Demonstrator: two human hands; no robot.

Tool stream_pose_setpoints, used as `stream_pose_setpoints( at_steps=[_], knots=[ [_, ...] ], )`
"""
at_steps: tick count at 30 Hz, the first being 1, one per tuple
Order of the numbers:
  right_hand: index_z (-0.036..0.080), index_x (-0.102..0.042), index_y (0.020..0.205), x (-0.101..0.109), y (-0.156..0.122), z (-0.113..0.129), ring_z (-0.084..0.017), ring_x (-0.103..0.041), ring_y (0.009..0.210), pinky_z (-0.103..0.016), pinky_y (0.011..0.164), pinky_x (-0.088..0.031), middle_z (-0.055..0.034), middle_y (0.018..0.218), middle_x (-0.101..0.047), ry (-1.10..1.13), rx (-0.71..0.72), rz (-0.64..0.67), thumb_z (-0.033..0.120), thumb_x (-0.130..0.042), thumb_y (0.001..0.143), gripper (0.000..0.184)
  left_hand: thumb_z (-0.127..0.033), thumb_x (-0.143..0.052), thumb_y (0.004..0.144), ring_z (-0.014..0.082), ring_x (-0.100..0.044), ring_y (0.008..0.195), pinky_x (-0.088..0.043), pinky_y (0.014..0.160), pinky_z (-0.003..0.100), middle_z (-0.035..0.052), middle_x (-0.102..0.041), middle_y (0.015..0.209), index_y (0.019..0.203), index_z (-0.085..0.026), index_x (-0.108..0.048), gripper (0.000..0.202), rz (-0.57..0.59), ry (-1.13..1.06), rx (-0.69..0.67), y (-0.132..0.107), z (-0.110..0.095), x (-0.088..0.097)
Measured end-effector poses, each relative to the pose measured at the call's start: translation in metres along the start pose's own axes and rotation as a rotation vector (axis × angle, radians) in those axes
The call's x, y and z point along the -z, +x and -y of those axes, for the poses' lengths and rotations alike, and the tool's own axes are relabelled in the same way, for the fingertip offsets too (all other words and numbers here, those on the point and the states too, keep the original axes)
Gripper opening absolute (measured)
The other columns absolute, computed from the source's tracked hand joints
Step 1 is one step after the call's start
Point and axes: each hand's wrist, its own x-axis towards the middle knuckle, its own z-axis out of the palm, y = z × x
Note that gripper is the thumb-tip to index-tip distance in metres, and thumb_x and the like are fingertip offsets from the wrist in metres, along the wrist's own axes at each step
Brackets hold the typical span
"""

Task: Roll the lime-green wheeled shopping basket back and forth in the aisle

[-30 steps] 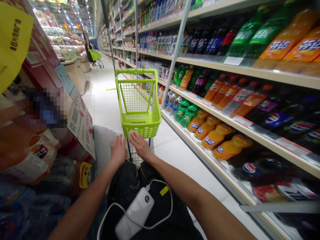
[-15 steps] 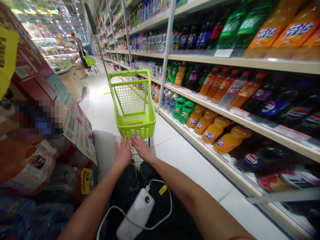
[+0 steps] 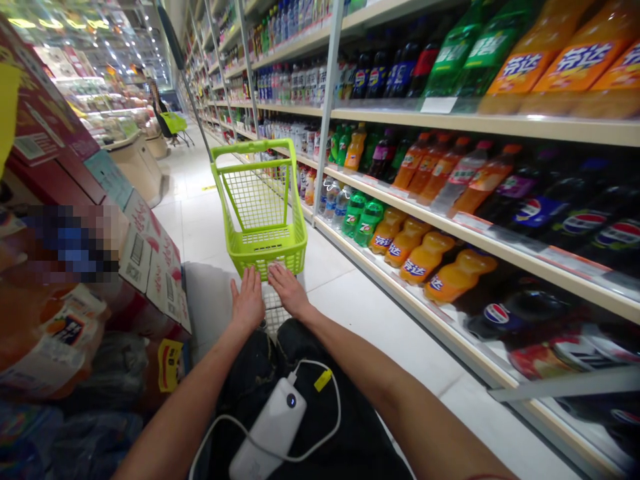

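My left hand (image 3: 249, 298) is stretched forward with its fingers straight, the fingertips against the lower front of a green shopping cart (image 3: 263, 252). Beside it, my right hand (image 3: 289, 291) also lies flat with fingers extended, its tips at the same low edge. A small gap shows between the two hands. The cart's plastic mesh basket has nothing visible in it. On my lap rests a white power bank (image 3: 267, 430) with a lit round display. A white cable (image 3: 336, 413) loops from it and carries a yellow tag (image 3: 323, 380).
Shelves (image 3: 450, 119) of drink bottles line the right side, with orange soda bottles (image 3: 416, 260) lying on a low shelf. Stacked cartons (image 3: 153, 257) and wrapped bottle packs (image 3: 65, 327) crowd the left. Far down the tiled aisle (image 3: 195, 220) are a person (image 3: 158, 103) and another green cart (image 3: 173, 122).
My hands have moved slightly apart, the right one shifting a little to the right. The whole view has turned slightly. The cart stays just in front of me.
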Motion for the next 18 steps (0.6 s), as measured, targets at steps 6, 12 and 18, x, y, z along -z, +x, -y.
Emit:
stream_pose_setpoints(
  at_steps=[6,12,18],
  knots=[
    [0.012,-0.054,0.119,-0.001,-0.024,-0.004,-0.021,-0.026,0.132,-0.044,0.1,-0.037,-0.0138,0.131,-0.047,0.008,-0.043,0.034,0.014,-0.035,0.091,0.034,-0.012,-0.034,0.073,0.0218,-0.014,0.136,-0.014,0.107,0.055,0.0114,-0.016,0.147,0.136,-0.007,-0.025,0.064,0.033,0.011,-0.025,-0.003,-0.002,-0.005],
    [0.017,-0.046,0.127,0.044,0.001,-0.01,-0.016,-0.014,0.135,-0.042,0.108,-0.027,-0.0077,0.138,-0.038,-0.003,-0.044,-0.186,0.013,-0.034,0.091,0.039,-0.011,-0.034,0.073,0.0227,-0.013,0.136,-0.013,0.107,0.055,0.0107,-0.015,0.147,0.136,-0.007,-0.025,0.064,0.016,0.007,-0.028,0.004,-0.005,0.0],
    [0.014,-0.048,0.125,0.02,-0.005,-0.021,-0.017,-0.016,0.135,-0.044,0.107,-0.028,-0.0105,0.136,-0.041,-0.019,-0.048,-0.077,0.012,-0.036,0.09,0.037,-0.012,-0.034,0.074,0.0225,-0.013,0.136,-0.012,0.108,0.054,0.0098,-0.016,0.147,0.137,-0.007,-0.025,0.064,-0.023,0.009,-0.089,0.012,-0.018,0.003]
  ],
)
